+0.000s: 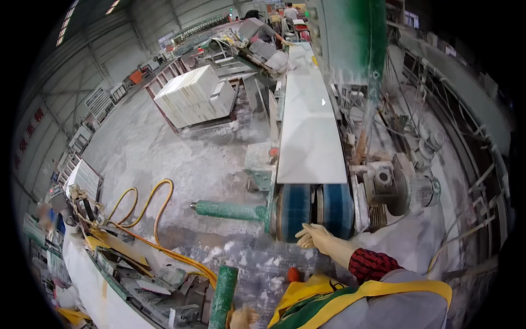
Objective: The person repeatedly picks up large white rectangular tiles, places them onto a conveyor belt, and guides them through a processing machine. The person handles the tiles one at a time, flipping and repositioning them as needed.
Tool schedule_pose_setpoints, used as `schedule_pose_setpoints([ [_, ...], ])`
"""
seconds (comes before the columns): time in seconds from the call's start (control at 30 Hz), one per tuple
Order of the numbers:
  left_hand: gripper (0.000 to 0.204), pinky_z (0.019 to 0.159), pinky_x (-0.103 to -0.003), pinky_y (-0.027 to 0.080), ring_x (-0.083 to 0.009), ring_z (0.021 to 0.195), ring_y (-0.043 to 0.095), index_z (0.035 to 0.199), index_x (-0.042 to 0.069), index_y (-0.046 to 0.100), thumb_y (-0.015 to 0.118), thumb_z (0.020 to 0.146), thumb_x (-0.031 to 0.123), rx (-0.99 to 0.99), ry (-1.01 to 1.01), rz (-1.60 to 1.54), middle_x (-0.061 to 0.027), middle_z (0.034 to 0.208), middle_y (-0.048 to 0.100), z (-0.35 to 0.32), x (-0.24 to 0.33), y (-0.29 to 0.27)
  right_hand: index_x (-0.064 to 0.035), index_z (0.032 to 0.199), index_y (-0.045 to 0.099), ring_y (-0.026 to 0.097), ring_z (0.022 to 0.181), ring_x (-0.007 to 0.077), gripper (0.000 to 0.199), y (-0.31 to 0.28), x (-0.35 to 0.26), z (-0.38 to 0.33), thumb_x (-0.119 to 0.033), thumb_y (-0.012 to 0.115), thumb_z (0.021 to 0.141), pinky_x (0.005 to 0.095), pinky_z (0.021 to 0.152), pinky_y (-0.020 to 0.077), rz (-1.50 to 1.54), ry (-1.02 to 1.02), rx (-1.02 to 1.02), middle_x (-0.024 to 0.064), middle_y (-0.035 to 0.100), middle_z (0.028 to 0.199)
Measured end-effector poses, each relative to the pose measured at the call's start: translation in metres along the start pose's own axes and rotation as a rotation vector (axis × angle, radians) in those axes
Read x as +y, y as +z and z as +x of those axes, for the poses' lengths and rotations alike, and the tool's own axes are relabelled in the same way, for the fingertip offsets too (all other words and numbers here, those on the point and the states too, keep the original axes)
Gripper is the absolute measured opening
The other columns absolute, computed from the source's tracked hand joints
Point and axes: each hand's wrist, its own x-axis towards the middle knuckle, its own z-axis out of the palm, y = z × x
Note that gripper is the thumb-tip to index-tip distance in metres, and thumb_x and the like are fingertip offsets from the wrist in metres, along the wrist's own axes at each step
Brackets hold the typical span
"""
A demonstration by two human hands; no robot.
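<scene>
My right hand, in a cream glove, hovers over or against the near end of the blue conveyor belts. Its fingers are stretched loosely to the left with nothing in them. A long white stone slab lies flat on the conveyor, its near edge just beyond that hand. At the lower edge my left hand, also in a pale glove, is beside a green metal tube. Its fingers are too blurred and cut off to read.
A second green tube sticks out left of the conveyor. Motors crowd its right side. Stacked slabs stand on the floor at left, and a yellow hose loops nearer. Stone scraps fill the lower left. A person is far off.
</scene>
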Motion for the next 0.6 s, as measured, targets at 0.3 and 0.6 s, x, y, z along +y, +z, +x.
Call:
schedule_pose_setpoints([
  [0.3, 0.045, 0.083, -0.037, 0.059, -0.0256, 0.091, 0.074, 0.132, -0.008, 0.063, 0.058, 0.11, 0.032, 0.024, -0.687, -0.56, -0.0159, 0.112, 0.078, -0.065, 0.084, 0.068, 0.0039, 0.115, 0.077, 0.078, 0.08, 0.0261, 0.053, 0.087, 0.097, -0.056, -0.044, 0.054, 0.114, 0.0317, 0.074, 0.0657, -0.128, 0.422, 0.191, 0.0204, 0.08, 0.097],
  [0.6, 0.047, 0.09, -0.038, 0.059, -0.0273, 0.098, 0.074, 0.138, -0.007, 0.06, 0.06, 0.109, 0.03, 0.081, -0.676, -0.676, -0.0174, 0.116, 0.077, -0.132, 0.06, 0.084, 0.0067, 0.111, 0.075, 0.076, 0.077, 0.0272, 0.053, 0.155, 0.163, -0.064, -0.042, 0.054, 0.114, 0.0344, 0.069, 0.0635, -0.154, 0.501, -0.105, 0.022, 0.08, 0.1],
])
